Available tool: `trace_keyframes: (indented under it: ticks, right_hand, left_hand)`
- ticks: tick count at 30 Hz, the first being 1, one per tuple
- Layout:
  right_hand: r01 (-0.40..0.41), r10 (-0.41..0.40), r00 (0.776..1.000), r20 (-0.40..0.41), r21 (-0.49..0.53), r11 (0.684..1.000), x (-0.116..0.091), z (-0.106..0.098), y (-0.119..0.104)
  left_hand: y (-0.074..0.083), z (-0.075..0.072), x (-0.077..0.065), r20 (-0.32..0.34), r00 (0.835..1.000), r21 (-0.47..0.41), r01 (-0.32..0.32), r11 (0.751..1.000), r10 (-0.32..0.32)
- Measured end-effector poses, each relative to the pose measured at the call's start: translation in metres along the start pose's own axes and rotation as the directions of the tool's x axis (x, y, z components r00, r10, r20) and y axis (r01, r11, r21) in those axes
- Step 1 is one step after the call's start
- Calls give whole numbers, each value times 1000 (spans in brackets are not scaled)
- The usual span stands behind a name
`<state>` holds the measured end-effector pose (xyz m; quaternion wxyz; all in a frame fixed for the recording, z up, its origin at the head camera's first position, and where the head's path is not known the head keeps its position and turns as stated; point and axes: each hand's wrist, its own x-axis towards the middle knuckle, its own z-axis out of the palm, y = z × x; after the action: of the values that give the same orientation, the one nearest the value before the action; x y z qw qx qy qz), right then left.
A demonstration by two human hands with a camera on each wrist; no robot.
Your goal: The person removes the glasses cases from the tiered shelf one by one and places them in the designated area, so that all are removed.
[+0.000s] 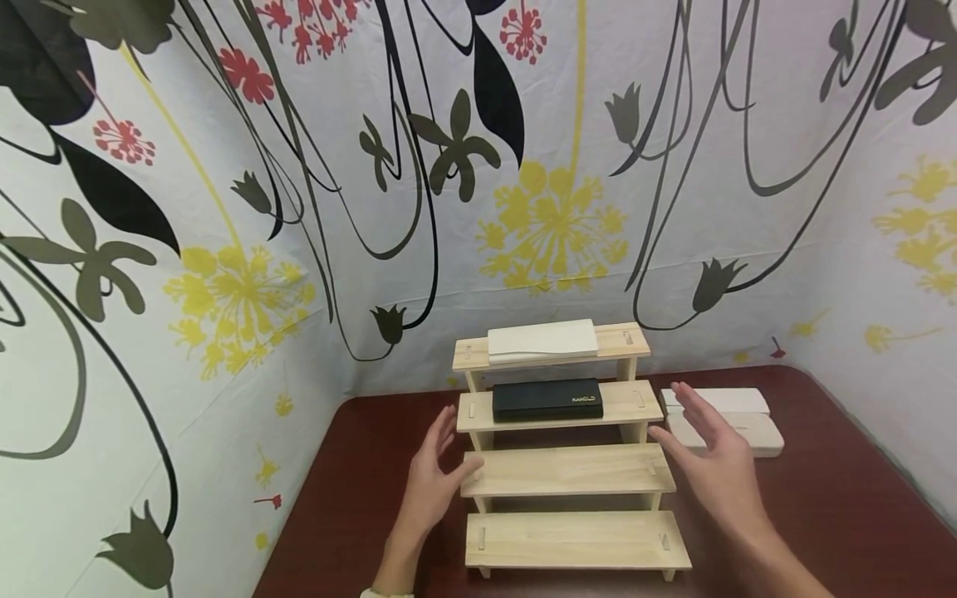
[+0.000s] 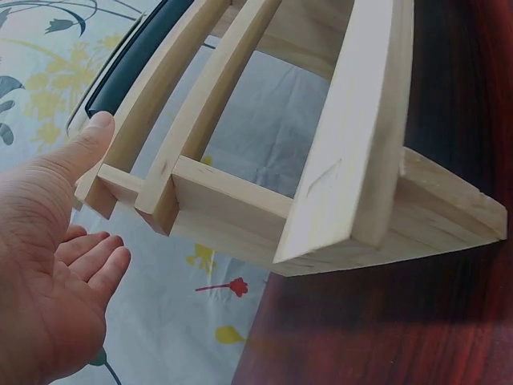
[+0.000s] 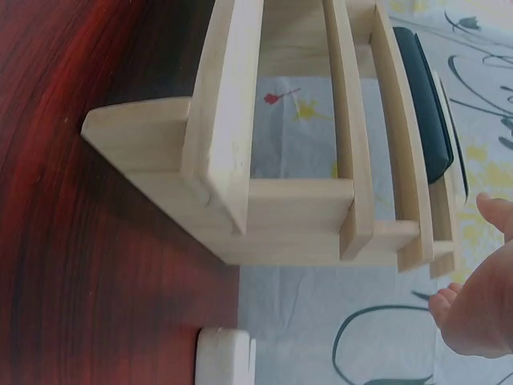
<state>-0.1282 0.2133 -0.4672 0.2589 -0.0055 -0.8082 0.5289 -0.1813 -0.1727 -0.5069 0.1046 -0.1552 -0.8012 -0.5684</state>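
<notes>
A stepped wooden display stand point(image 1: 576, 541) with several shelves stands on the table. On its top shelf lies a flat cream-white case point(image 1: 542, 340). One shelf lower sits a black case point(image 1: 542, 402) with gold lettering near its right end. My left hand point(image 1: 428, 486) is at the stand's left side, fingers extended and thumb overlapping the end of a middle shelf. On the other side, my right hand point(image 1: 719, 469) is held with fingers spread and thumb toward the shelf ends. Neither hand grips anything; in the wrist views both palms face the stand's sides.
Two white cases lie on the dark red-brown table point(image 1: 837, 498) to the right, one a flat white case point(image 1: 721, 400) behind a rounded white case point(image 1: 740, 433), partly behind my right hand. A flower-printed cloth point(image 1: 299, 208) hangs around the table's back and sides.
</notes>
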Motion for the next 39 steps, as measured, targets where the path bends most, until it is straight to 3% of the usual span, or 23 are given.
trace_keyframes:
  ticks: [12, 26, 39]
  right_hand:
    - [115, -112, 989, 102, -31, 993, -1, 15, -11]
    - [110, -100, 984, 150, -61, 992, 4, 28, -16]
    - [107, -91, 977, 194, -75, 991, 10, 40, -24]
  left_hand:
    - [3, 9, 10, 3, 1000, 6, 13, 1000, -13]
    - [8, 14, 16, -12, 1000, 18, -2, 1000, 2]
    - [8, 21, 25, -42, 999, 34, 33, 999, -31]
